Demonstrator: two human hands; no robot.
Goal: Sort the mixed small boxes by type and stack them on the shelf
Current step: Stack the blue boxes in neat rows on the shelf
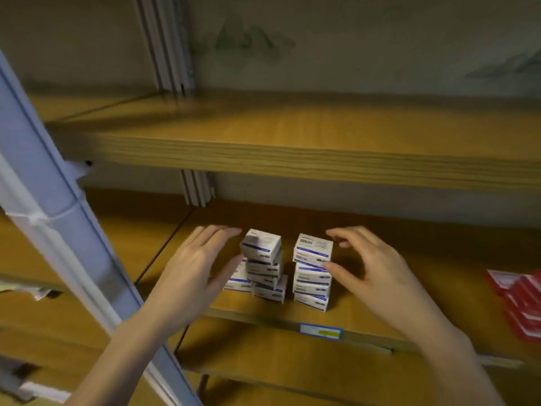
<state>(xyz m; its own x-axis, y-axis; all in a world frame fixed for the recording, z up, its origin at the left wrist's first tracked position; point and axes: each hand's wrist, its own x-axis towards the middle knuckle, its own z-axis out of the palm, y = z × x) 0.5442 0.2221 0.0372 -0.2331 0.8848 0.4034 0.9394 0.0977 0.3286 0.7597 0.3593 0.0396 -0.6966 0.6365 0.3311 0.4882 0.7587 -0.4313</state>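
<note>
Small white boxes with blue bands, print blurred, stand in two stacks on the lower wooden shelf (395, 306), near its front edge. Left stack (263, 265) — skewed, each box twisted off the one below; one more box (238, 278) lies flat at its left foot. Right stack (311, 273) — four high, nearly square, just beside the left stack, not touching. Red boxes (524, 300) lie piled at the far right, well apart.

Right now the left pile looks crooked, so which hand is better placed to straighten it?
Left. The left hand lies open beside the crooked pile; the right hand is at the neater pile.
</note>
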